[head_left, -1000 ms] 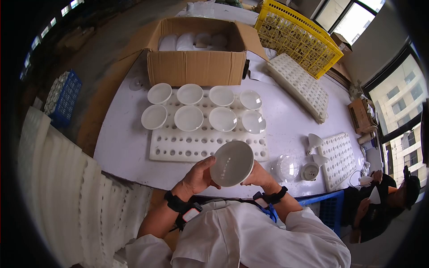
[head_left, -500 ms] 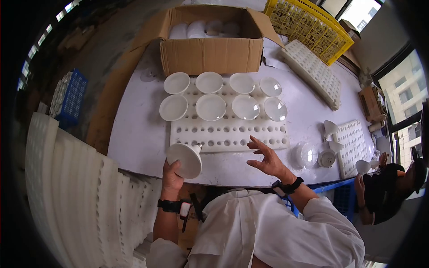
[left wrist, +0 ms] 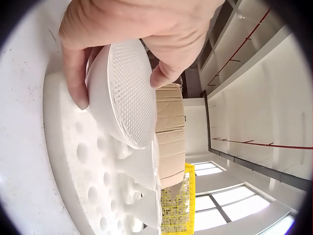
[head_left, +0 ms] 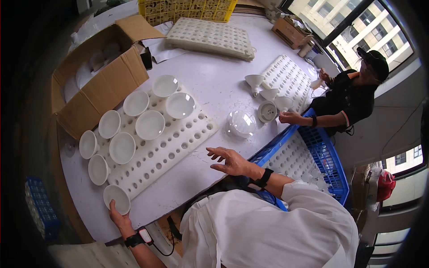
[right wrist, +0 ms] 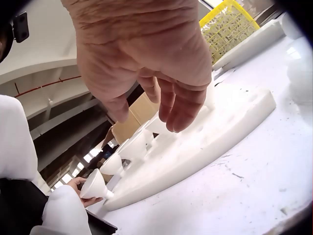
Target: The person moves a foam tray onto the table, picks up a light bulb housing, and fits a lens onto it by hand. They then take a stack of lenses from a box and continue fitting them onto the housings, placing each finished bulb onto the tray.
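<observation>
My left hand (head_left: 119, 219) grips a white reflector bulb (head_left: 117, 199) at the near left corner of the white foam tray (head_left: 172, 154). In the left wrist view, the thumb lies on the bulb's dimpled face (left wrist: 131, 93) and the fingers wrap behind its cone. Its base is hidden there. Several similar bulbs (head_left: 122, 148) stand face up in two rows in the tray's holes. My right hand (head_left: 232, 162) hovers near the table's front edge, fingers loosely extended and holding nothing. In the right wrist view, the held bulb (right wrist: 94, 186) tilts, its narrow end right at the tray's end.
Behind the tray is an open cardboard box (head_left: 111, 89) with white pieces inside. A stack of clear domes (head_left: 242, 124) and loose bulbs (head_left: 254, 81) stand to the right, near another foam tray (head_left: 286, 78). Another person (head_left: 357, 96) works beside a blue crate (head_left: 336, 165).
Both hands were at the bulb; then the right let go and moved away. The left hand has carried the bulb left to the tray's corner. The head view has swung right.
</observation>
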### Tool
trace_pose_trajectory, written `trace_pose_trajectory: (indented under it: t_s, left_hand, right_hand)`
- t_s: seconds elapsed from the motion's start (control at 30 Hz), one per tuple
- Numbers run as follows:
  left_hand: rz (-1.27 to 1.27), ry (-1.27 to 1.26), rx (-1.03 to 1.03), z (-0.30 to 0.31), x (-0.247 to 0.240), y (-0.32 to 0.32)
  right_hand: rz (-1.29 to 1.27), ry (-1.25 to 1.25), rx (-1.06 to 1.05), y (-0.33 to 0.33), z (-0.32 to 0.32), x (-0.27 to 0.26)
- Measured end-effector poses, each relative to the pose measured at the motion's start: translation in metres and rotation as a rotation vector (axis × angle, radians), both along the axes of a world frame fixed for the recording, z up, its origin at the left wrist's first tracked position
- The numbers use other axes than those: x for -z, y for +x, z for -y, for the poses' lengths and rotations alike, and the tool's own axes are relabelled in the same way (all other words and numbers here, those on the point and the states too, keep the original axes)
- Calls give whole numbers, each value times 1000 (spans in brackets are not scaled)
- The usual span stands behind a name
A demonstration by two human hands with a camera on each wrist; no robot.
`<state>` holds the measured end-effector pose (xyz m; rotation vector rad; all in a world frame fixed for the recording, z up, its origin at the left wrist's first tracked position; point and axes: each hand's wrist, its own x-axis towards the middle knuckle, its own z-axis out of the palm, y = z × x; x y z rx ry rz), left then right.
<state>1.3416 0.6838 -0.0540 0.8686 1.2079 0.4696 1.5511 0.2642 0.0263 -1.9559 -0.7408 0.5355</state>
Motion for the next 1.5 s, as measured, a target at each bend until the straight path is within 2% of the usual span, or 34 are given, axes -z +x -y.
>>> trace_pose_trajectory:
  t_s: [0.03,0.13,0.23,0.3,0.37,0.43,0.47,0.5,0.57,0.63,0.7,0.83,0.9,1.0,1.07,1.13,1.17,1.2,1.23,1.27,1.3,1.37,1.43,1.5]
  left_hand:
    - [-1,3,27,-2,0,4]
    - [-75,9,11,1,-6,3]
    - [-28,82,16,12,-10,-3]
    - [95,-79,-162,10,-1,-22]
    - [75,-62,-200,18,8,-43]
    - [49,-41,-252,30,14,-62]
    - [12,31,-196,38,20,-69]
    - [-24,103,-141,45,29,-79]
    - [0,93,-111,49,49,-93]
    - [-6,85,-6,81,23,-70]
    - [-38,108,39,98,8,-55]
    - [-84,111,112,118,-7,-27]
    - [-116,116,156,126,-12,-11]
    - [-132,105,223,144,-29,25]
    - [-122,88,239,153,-36,44]
    - [-27,96,475,159,-35,57]
    - [-31,98,472,162,-38,64]
    - [-18,177,626,168,-42,71]
    - [-6,256,778,175,-46,79]
    - [34,267,831,181,-55,89]
    - [35,267,821,189,-62,102]
    - [203,279,1021,206,-75,127]
    - [385,234,1059,233,-86,153]
    - [462,167,1073,256,-93,174]
  right_hand:
    - [-1,3,27,5,11,1]
    - [265,-110,236,28,50,9]
    - [503,-319,458,65,101,22]
    - [601,-385,577,86,130,24]
    - [657,-521,719,104,159,30]
    - [451,-437,910,127,191,49]
    - [419,-582,927,135,204,55]
    - [417,-582,924,139,209,59]
    - [359,-524,1051,151,217,67]
    - [303,-484,1035,160,223,69]
    - [329,-428,713,170,245,83]
    - [225,-498,661,190,255,90]
    - [288,-466,649,197,248,96]
    - [356,-561,671,210,243,109]
    - [248,-720,651,222,249,133]
    - [184,-708,677,219,243,127]
    - [124,-699,703,217,238,121]
    - [123,-697,698,211,230,108]
    - [257,-621,762,199,220,90]
    - [394,-540,822,188,207,69]
    - [398,-538,814,177,189,47]
    - [166,-44,776,144,142,8]
    - [-28,89,559,108,96,-8]
    - [-72,176,339,69,50,-15]
